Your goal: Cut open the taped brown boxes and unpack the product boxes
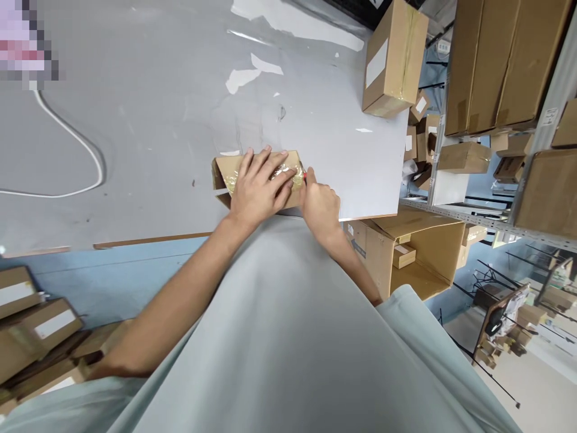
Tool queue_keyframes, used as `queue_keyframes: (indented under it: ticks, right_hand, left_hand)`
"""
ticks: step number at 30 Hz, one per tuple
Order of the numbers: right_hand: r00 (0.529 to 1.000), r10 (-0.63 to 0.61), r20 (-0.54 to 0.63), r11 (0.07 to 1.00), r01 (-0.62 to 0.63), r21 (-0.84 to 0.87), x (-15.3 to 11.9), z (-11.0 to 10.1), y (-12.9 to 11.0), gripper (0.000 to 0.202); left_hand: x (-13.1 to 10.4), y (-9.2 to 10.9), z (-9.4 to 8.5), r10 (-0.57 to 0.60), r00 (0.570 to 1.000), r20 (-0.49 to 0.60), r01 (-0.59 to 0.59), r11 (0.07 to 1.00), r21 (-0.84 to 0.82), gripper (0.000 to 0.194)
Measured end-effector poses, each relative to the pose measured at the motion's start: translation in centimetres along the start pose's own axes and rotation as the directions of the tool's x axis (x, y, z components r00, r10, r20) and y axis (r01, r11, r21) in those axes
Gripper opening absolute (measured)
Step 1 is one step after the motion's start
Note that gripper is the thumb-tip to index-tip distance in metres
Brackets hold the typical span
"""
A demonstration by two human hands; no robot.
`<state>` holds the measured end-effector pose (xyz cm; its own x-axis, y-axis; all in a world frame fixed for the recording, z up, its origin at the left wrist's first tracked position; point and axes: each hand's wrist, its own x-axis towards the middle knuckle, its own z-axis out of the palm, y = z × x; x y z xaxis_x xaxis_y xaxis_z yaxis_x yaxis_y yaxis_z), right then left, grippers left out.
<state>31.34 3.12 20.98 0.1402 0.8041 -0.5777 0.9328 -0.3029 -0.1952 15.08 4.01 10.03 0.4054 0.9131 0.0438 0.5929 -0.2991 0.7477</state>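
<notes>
A small cardboard box (pixel 293 159) with shiny clear tape along its top lies near the front edge of the table. Its left end gapes, with a flap standing out there. My left hand (pixel 261 183) is spread flat on the taped face, fingers apart and pressing on it. At the box's right end, my right hand (pixel 321 201) is closed in a fist around a small red tool (pixel 305 176). Only a bit of red shows by the thumb, against the box's edge; the rest is hidden in the fist.
A taped carton (pixel 396 60) stands at the table's back right corner. Torn white patches mark the grey table (pixel 157 120), and a white cable (pixel 90 144) crosses its left side. An open large carton (pixel 419 258) sits off the right edge, beside shelves of boxes.
</notes>
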Motion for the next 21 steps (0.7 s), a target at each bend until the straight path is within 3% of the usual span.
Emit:
queue_keyframes:
  ticks: [5,13,21]
  right_hand:
    - [0.999,0.039,0.001,0.999,-0.039,-0.007,-0.2,-0.5,-2.2,0.049]
    - [0.99,0.131,0.057,0.987,-0.125,-0.101,-2.4,-0.9,-1.5,0.036]
    - [0.966,0.227,0.12,0.967,-0.209,-0.149,-4.3,0.1,-1.3,0.042]
  left_hand:
    - [-0.2,0.1,0.6,-0.01,0.999,-0.043,0.011,1.0,0.011,0.038]
    - [-0.7,0.6,0.9,-0.025,0.999,-0.034,0.022,0.998,-0.066,0.036]
    - [-0.2,0.2,1.2,-0.026,0.998,-0.061,0.019,0.993,-0.12,0.041]
